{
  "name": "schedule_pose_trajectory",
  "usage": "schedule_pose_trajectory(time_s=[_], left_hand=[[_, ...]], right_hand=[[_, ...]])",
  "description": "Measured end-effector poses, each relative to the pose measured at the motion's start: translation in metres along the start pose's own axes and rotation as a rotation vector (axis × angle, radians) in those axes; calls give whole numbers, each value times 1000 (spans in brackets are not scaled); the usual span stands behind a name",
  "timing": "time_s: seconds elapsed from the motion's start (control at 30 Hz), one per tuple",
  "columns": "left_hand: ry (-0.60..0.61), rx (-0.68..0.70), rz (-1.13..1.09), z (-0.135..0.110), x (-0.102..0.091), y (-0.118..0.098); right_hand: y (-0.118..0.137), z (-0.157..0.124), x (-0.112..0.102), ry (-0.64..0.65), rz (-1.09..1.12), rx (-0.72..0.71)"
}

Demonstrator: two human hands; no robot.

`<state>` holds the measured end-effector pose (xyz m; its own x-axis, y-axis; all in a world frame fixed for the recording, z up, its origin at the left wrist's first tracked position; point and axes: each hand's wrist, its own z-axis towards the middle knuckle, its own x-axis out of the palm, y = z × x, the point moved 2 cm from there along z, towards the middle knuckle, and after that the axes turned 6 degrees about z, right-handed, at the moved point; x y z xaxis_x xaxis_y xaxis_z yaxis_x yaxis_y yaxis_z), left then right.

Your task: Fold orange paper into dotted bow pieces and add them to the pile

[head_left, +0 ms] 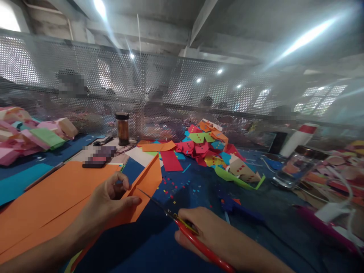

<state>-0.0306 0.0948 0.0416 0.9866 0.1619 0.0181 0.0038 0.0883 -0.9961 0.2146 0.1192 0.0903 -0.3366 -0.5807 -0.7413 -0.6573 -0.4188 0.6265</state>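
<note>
My left hand (112, 199) pinches a folded piece of orange paper (149, 180) between thumb and fingers, holding it up over the blue table. My right hand (201, 233) grips red-handled scissors (193, 237), whose blades point up and left. The blade tips reach across the face of the orange paper; whether they touch it I cannot tell. Large orange sheets (57, 193) lie flat under and beside my left forearm. Small coloured paper scraps (173, 185) are scattered on the blue surface beyond the scissors.
Cut and folded coloured papers (204, 142) are heaped at the back. A phone (99, 157) and a dark jar (122, 129) stand left of centre. A glass jar (298, 167), cables and a blue glue gun (241, 208) are on the right. A perforated metal screen (170, 83) closes the back.
</note>
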Motion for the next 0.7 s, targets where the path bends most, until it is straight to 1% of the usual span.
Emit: schedule_pose_trajectory(time_s=[0.1,0.17,0.27,0.47,0.57,0.7], left_hand=[[18,-1,-12,1,0,2],[7,-15,-7,1,0,3],[-14,10,32,1,-1,3],[-4,31,64,4,-5,8],[-13,37,77,3,-4,5],[-41,12,90,-1,-1,-2]], right_hand=[[1,0,0,5,-5,-12],[2,0,0,9,1,-7],[1,1,0,26,9,15],[-1,3,1,34,34,17],[-1,3,2,16,9,22],[-1,3,4,-22,-34,5]])
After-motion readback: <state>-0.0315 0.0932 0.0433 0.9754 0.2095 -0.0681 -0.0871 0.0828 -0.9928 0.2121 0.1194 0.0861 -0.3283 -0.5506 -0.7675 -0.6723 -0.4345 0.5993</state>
